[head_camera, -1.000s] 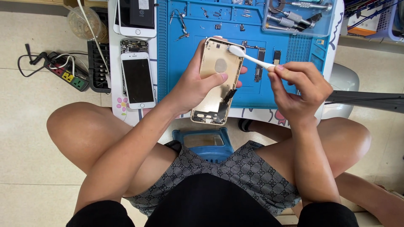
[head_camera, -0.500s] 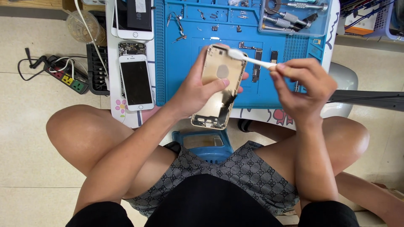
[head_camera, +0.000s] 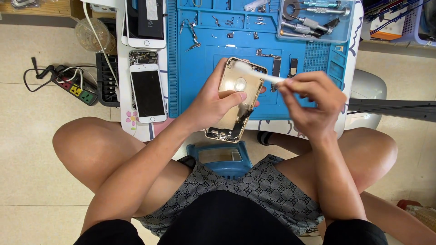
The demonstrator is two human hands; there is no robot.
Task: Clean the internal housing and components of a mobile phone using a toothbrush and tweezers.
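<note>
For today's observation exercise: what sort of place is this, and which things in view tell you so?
Probably a small phone repair bench. A blue work mat holds loose screws and parts, a clear tray of screwdrivers sits on it, and the left hand holds an opened gold phone housing while the right hand brushes it.

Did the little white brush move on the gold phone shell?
Yes. The white brush slid from the shell's top right corner toward its top left, judged against the gold phone shell in the left hand; the right hand holds it.
</note>
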